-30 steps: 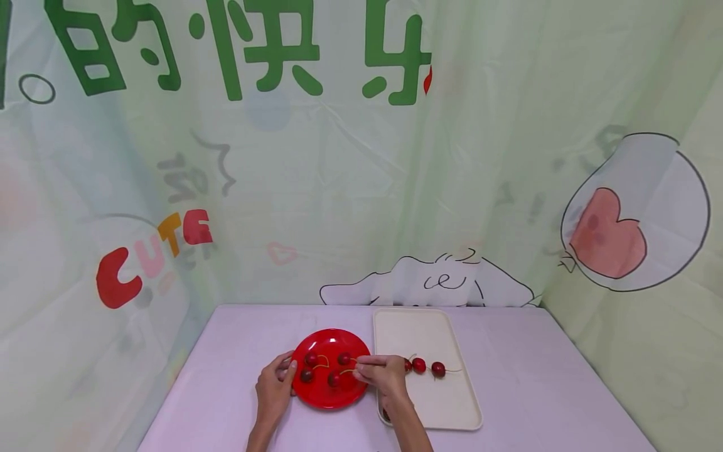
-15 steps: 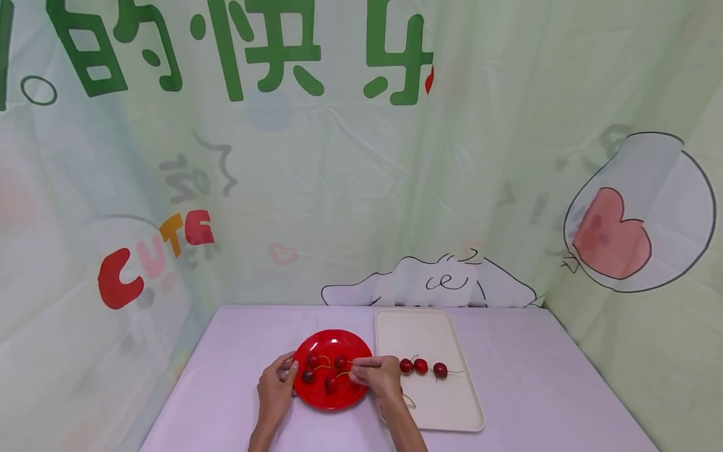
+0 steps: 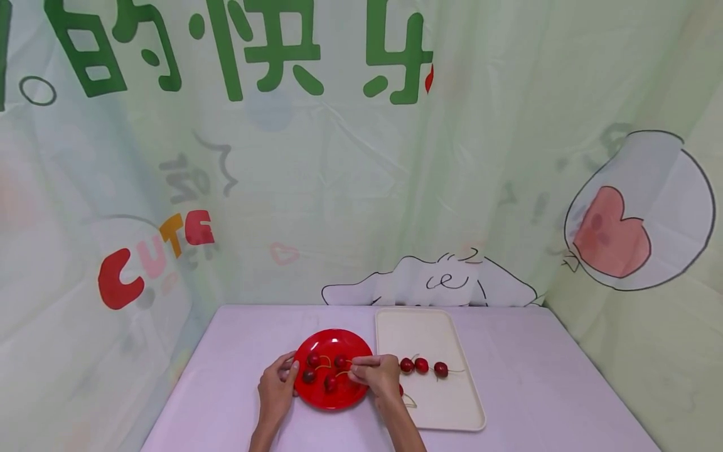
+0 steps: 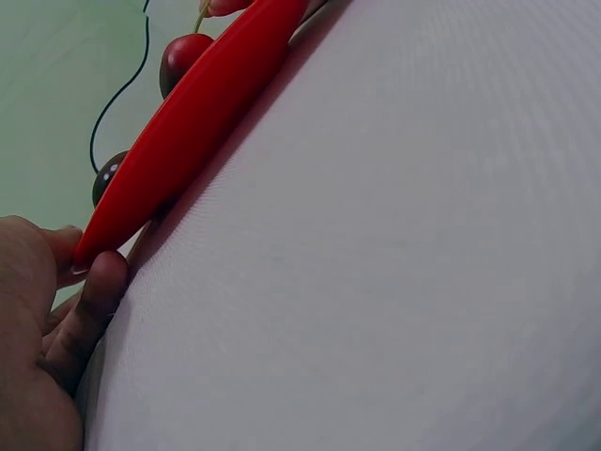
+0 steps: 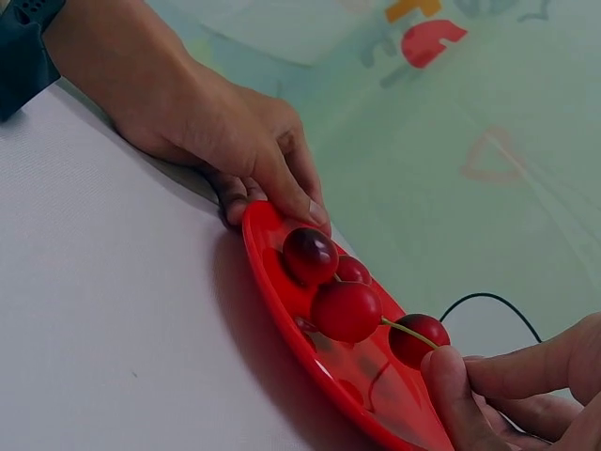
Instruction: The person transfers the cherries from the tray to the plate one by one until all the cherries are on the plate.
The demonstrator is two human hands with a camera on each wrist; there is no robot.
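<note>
My left hand (image 3: 274,390) holds the left rim of a round red plate (image 3: 334,402), thumb on top and fingers beneath, as the left wrist view shows. Between thumb and fingertips, my right hand (image 3: 383,378) pinches the green stem of a cherry (image 5: 346,312) at the plate's right side. That cherry (image 3: 330,383) is over or on the plate; whether it touches cannot be told. Around it on the plate lie a dark cherry (image 5: 310,256) and two more, one of them a red cherry (image 3: 341,361) near my right fingertips.
A cream rectangular tray (image 3: 435,417) stands right of the plate, partly under my right forearm. On it, several cherries (image 3: 421,365) lie in a row, another cherry (image 3: 401,390) half hidden by my wrist. A printed curtain (image 3: 361,188) hangs behind the table (image 3: 525,376).
My right hand has shifted slightly left, and the cherry it pinches has moved a little left and down. A cherry on the tray by my wrist has come into view. My left hand stays on the rim.
</note>
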